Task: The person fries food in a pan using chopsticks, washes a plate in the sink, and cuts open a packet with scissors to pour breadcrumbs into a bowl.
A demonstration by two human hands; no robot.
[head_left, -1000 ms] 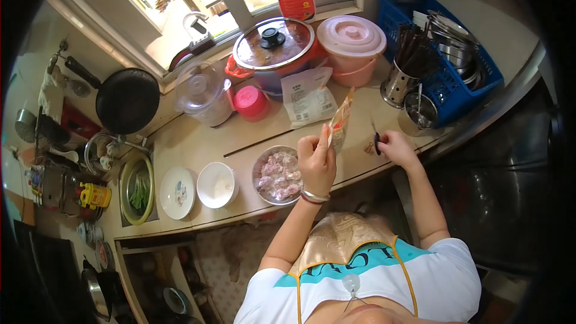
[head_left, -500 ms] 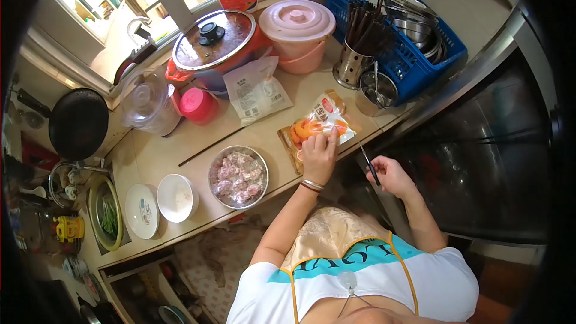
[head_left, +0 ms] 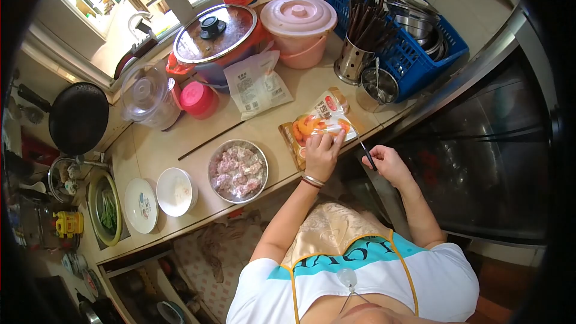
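A breadcrumb bag point(head_left: 321, 117), white and orange with fried food pictured on it, lies near the counter's front edge. My left hand point(head_left: 322, 155) is on its lower part, fingers bent over the front and holding it against the counter; the thumb is mostly hidden. In my right hand point(head_left: 389, 164) is a small black-handled knife point(head_left: 369, 159), its thin metal blade pointing up and left. The blade tip is at the bag's right edge; I cannot tell whether it cuts in. A metal bowl of pinkish raw meat pieces point(head_left: 239, 171) stands left of my left hand.
A white bowl point(head_left: 176, 192), a plate point(head_left: 141, 205) and a basin of greens point(head_left: 108, 213) stand leftward. Behind are a white packet point(head_left: 258, 84), lidded pot point(head_left: 210, 42) and pink bucket point(head_left: 298, 18). A chopstick holder point(head_left: 350, 63) and metal cup point(head_left: 377, 90) stand right.
My right hand has moved up and left, bringing the knife's blade to the bag's right edge. My left hand stays on the bag, its fingers slightly shifted.
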